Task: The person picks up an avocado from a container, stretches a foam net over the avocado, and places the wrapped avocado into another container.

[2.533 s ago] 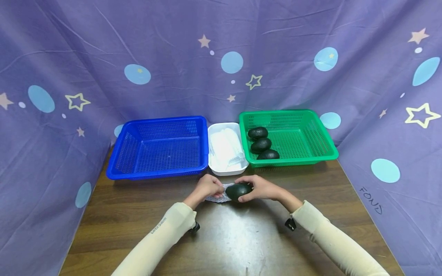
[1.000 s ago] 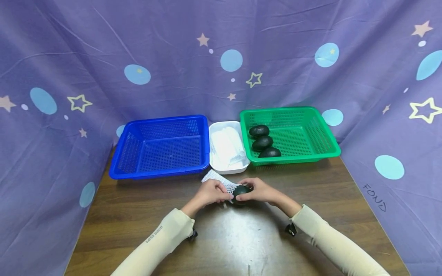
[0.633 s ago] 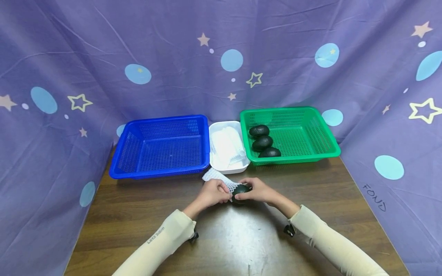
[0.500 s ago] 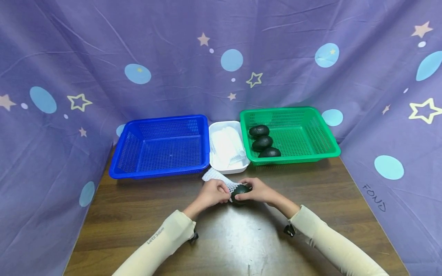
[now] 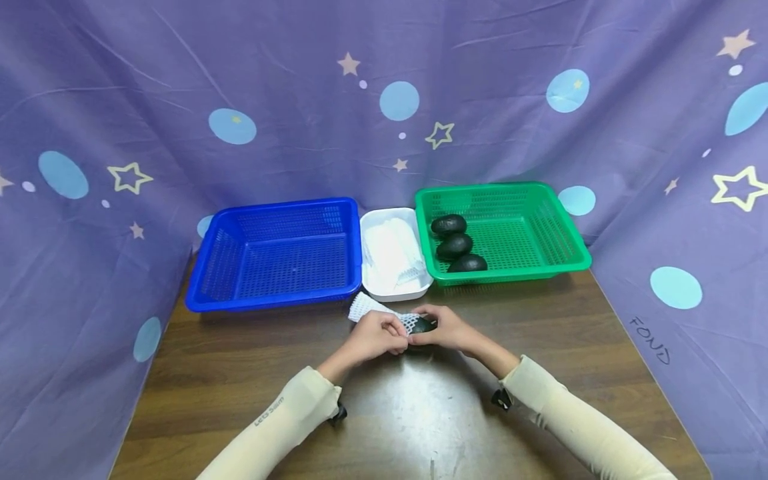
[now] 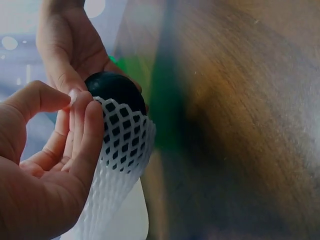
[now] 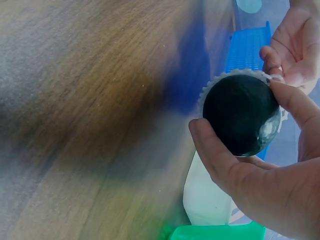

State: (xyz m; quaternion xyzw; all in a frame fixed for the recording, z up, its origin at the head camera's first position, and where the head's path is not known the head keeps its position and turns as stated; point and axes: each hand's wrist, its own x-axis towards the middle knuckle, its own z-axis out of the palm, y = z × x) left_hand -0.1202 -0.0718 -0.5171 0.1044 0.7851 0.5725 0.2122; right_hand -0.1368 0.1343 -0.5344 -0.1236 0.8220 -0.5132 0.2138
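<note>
A dark green avocado [image 7: 240, 112] sits partly inside a white foam net sleeve [image 6: 125, 135], its rounded end bare toward my right hand [image 5: 450, 328]. The right fingers and thumb grip the avocado around its sides. My left hand [image 5: 375, 335] pinches the rim of the net between thumb and fingertips, right beside the right thumb. The net's far end trails up and left toward the white tray, and looks slack there. In the left wrist view, the mesh is stretched over the avocado's lower part.
A blue basket [image 5: 198, 293] stands at the back left. The white tray [image 5: 396, 293] beside it holds more white foam nets. Several dark avocados [image 5: 454, 247] lie along the left side of the green basket [image 5: 510, 275]. A purple curtain [image 5: 300, 120] hangs behind the wooden table [image 5: 420, 427].
The avocado, earlier lying bare against the flat net, has gone into its mouth. Over the last half second the mesh has come further over it, and the left hand has shifted slightly right.
</note>
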